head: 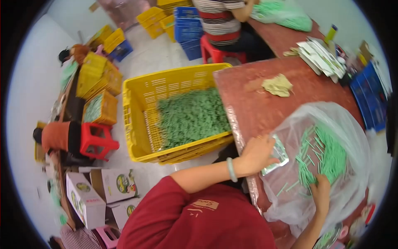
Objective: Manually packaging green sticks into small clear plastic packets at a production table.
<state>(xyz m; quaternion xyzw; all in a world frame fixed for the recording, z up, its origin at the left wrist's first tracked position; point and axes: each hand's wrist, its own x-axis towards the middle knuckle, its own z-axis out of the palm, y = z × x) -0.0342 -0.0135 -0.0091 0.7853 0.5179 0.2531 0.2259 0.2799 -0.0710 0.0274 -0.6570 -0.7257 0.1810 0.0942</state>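
On a red-topped table (248,115) lies a large clear plastic bag (354,155), spread open around many thin green sticks (334,152). My right hand (320,186) is at the near side of the pile, its fingers closed on some green sticks. My left hand (256,154), with a pale bangle on the wrist, holds a small silver and green packet (276,155) at the bag's left edge. Beyond the bag is a crumpled pale yellow cloth or glove (277,85).
Left of the table stands a yellow crate (174,74) with green packets. A person (219,21) sits at the far table; other people work along the left wall. Printed cartons (87,199), a red stool (98,140), stacked papers (323,59) and a blue basket (368,96) are around.
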